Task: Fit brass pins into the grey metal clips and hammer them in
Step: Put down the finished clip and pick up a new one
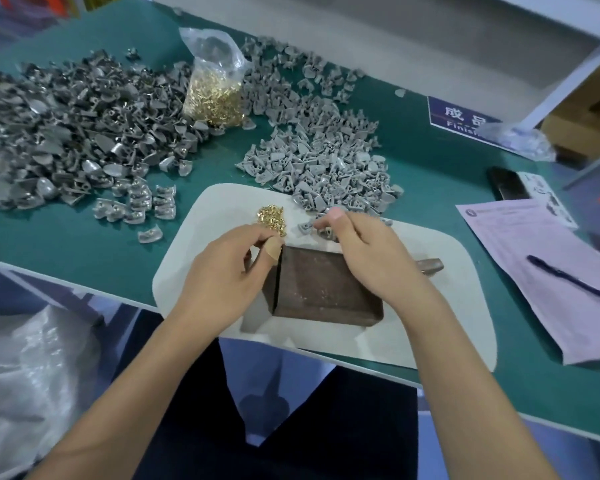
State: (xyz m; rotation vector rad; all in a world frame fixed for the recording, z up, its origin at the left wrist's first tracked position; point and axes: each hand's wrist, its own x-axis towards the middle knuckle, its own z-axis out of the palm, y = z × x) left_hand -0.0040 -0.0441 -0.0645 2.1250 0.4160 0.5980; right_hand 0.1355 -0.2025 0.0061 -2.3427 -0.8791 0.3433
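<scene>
A small heap of brass pins (272,219) lies on the white mat (447,271), just beyond my left hand (229,268). That hand's fingers are curled with their tips at the near edge of the heap; whether they pinch a pin is hidden. My right hand (364,251) pinches a grey metal clip (326,233) at the far edge of the brown metal block (326,289). Another loose clip (305,227) lies beside it. Part of a hammer (430,264) shows behind my right wrist.
A large pile of grey clips (323,157) lies beyond the mat, a darker pile (66,133) at the left, and a row of clips (136,206) in front of it. A bag of brass pins (215,88) stands between. Papers with a pen (568,282) lie right.
</scene>
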